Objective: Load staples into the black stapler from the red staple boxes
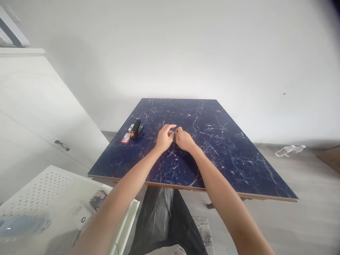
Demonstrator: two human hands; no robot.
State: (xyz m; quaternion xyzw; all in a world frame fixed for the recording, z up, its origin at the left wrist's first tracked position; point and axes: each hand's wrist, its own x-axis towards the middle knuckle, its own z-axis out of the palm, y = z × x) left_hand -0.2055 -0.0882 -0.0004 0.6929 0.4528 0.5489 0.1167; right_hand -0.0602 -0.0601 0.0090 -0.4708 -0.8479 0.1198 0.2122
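My left hand and my right hand meet over the middle of the blue marbled table. Thumb and fingers of the left hand pinch together, while its index finger reaches forward. The right hand's fingers are curled closed against the left fingertips. Something small and dark shows between the hands, too hidden to name. To the left of my hands stands a black stapler with an orange tip. Beside it lie a small red-and-white packet and a small white box.
A white cabinet with a dark handle rises at the left. In front of it, a white unit carries a clear bottle and other items. Clear plastic bottles lie on the floor at the right, near the wall.
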